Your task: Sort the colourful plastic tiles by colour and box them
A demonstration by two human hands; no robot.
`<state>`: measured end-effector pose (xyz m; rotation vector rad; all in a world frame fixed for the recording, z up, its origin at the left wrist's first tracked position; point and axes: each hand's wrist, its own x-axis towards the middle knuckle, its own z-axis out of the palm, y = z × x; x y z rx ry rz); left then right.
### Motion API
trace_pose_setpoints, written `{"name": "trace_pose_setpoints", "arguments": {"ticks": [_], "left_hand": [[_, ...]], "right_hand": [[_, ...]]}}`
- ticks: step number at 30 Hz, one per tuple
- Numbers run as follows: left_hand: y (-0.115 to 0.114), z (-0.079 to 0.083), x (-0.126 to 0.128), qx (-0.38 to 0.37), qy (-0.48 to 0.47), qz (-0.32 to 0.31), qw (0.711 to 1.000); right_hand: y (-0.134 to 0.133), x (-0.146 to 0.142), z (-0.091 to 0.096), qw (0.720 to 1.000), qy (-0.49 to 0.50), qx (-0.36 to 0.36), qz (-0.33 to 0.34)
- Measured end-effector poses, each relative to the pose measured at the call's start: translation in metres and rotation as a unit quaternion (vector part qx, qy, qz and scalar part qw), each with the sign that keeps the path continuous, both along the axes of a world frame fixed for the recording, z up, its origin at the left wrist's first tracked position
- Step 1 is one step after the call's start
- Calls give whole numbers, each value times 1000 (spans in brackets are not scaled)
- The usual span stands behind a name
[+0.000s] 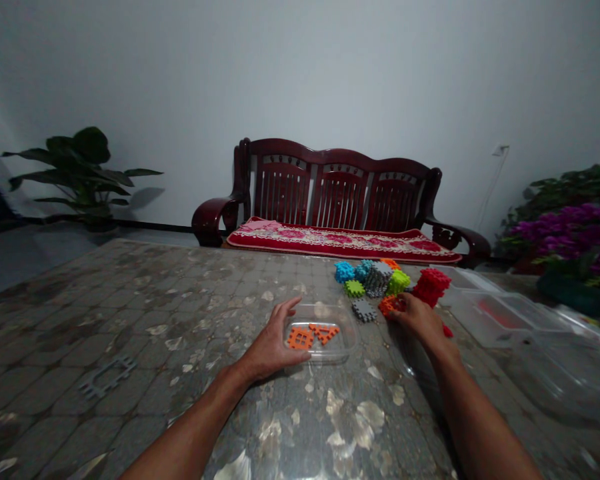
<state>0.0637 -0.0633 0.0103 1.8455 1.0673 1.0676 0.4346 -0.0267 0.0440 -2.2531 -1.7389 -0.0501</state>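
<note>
A small clear plastic tray [347, 339] sits on the table in front of me, with two orange toothed building pieces [312, 335] inside. My left hand [275, 341] grips the tray's left edge, thumb and fingers around its rim. My right hand [416, 317] reaches to a pile of toothed pieces [380, 280] in blue, green, grey, orange and red; its fingers close on an orange piece [387, 305] at the pile's near edge. A grey piece [363, 310] lies just left of that hand.
The table [180, 320] has a glossy stone-pattern cover. Clear plastic boxes and lids [500, 320] stand at the right. A grey frame-shaped piece [107, 377] lies at the left. Beyond are a dark wooden bench [330, 193], a leafy plant [83, 170] and purple flowers [575, 233].
</note>
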Motion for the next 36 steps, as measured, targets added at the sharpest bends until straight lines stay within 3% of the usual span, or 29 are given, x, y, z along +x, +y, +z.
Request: {"name": "trace_pose_setpoints", "arguments": {"ticks": [4, 9, 14, 19, 24, 32, 36], "left_hand": [[0, 0, -1, -4, 0, -6, 1000], [0, 0, -1, -9, 4, -11, 1000], [0, 0, 0, -5, 0, -9, 1000], [1, -1, -1, -9, 0, -16, 1000], [0, 1, 0, -11, 0, -9, 1000], [1, -1, 0, -11, -8, -11, 1000], [1, -3, -1, -15, -10, -12, 1000]], "right_hand": [[5, -6, 8, 988, 135, 36, 71], [0, -48, 21, 916, 317, 16, 245], [-18, -87, 33, 889, 283, 5, 359], [-23, -91, 36, 886, 197, -46, 417], [-15, -77, 33, 901, 223, -45, 369], [9, -5, 12, 979, 159, 43, 116], [12, 23, -4, 990, 119, 31, 65]]}}
